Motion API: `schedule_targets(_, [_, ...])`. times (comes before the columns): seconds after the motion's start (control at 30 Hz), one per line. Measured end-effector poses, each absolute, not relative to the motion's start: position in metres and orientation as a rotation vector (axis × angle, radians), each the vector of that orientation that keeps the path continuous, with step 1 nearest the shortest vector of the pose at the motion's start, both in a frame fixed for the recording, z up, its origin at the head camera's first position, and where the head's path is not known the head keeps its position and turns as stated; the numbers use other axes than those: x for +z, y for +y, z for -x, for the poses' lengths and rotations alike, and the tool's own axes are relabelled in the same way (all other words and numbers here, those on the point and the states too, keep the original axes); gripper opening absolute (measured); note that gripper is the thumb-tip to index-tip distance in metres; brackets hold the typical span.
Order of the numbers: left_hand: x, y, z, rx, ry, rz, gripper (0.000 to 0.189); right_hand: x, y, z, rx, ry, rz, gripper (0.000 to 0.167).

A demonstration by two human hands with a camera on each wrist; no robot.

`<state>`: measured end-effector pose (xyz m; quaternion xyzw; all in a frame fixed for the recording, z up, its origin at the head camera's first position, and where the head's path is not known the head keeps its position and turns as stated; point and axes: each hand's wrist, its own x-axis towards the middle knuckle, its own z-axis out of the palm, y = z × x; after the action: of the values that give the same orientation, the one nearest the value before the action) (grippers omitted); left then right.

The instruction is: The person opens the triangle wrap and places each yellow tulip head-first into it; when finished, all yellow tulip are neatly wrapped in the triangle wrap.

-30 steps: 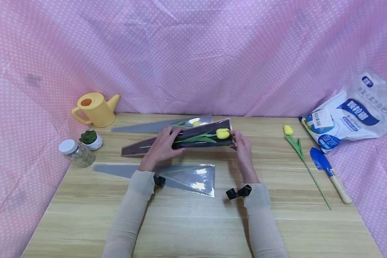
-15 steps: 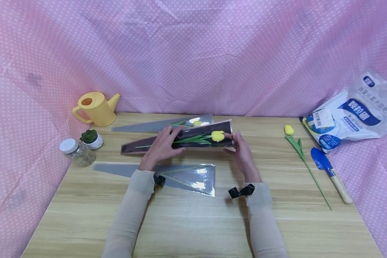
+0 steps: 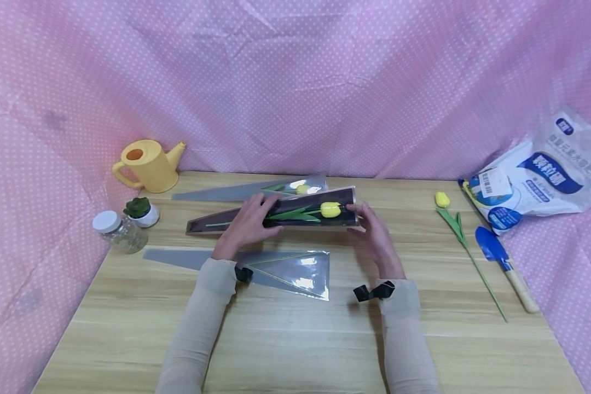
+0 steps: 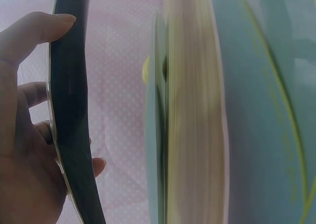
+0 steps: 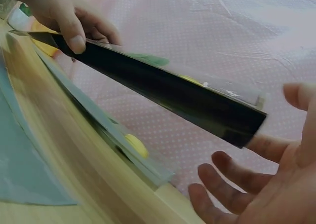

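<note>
My left hand (image 3: pixel 248 223) grips a black-backed clear flower sleeve (image 3: pixel 343 197) across its middle, thumb on the near side, and holds it raised and slanted over the table. Inside lies a yellow tulip (image 3: pixel 330 209), its head close to the wide end and its green stem toward the narrow end. At that wide end is my right hand (image 3: pixel 376 238), fingers spread and loosely bent. In the right wrist view one finger of the right hand (image 5: pixel 269 179) reaches to the sleeve's end (image 5: pixel 247 125), while the other fingers stand apart from it.
Behind lies another sleeve (image 3: pixel 216 191) with a yellow tulip; a flat sleeve (image 3: pixel 285 273) lies in front. At left are a watering can (image 3: pixel 150 167), a potted succulent (image 3: pixel 145 216) and a jar (image 3: pixel 123 235). A loose tulip (image 3: pixel 458 232), trowel (image 3: pixel 492 246) and fertilizer bag (image 3: pixel 537 169) are at right.
The tulip has slid left, further into the held sleeve. My right hand has drawn back a little to the right and its fingers have loosened; the left hand keeps its grip.
</note>
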<state>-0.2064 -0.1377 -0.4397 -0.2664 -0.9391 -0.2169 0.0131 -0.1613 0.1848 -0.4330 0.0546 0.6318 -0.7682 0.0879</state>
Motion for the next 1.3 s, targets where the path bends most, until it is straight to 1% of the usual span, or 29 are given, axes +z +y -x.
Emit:
schedule_targets(0.1, [-0.44,-0.139,0.207,-0.681,-2.933,0.821,0.078,-0.432,0.187,0.162,-2.316,1.967,-0.181,0.021])
schedule_targets(0.27, [-0.439,-0.145,0.209,-0.698,-2.95,0.796,0.078,-0.437,0.182,0.166,-2.204,2.16,-0.235,0.013])
schedule_targets(0.33, [-0.44,-0.149,0.211,-0.692,-2.964,0.799,0.078,-0.441,0.179,0.167,-2.131,2.221,-0.242,0.006])
schedule_targets(0.37, [-0.441,-0.152,0.212,-0.684,-2.972,0.804,0.078,-0.444,0.178,0.168,-2.104,2.234,-0.236,0.007])
schedule_targets(0.47, [-0.443,-0.159,0.216,-0.663,-3.008,0.81,0.077,-0.452,0.173,0.171,-1.997,2.283,-0.207,0.022])
schedule_targets(0.57, [-0.444,-0.166,0.22,-0.612,-3.059,0.811,0.076,-0.459,0.168,0.174,-1.873,2.341,-0.157,0.028])
schedule_targets(0.83, [-0.447,-0.174,0.228,-0.442,-3.147,0.82,0.075,-0.464,0.155,0.182,-1.616,2.527,0.006,0.022])
schedule_targets(1.3, [-0.452,-0.172,0.231,-0.439,-3.174,0.81,0.079,-0.469,0.156,0.19,-1.396,2.643,0.005,0.019])
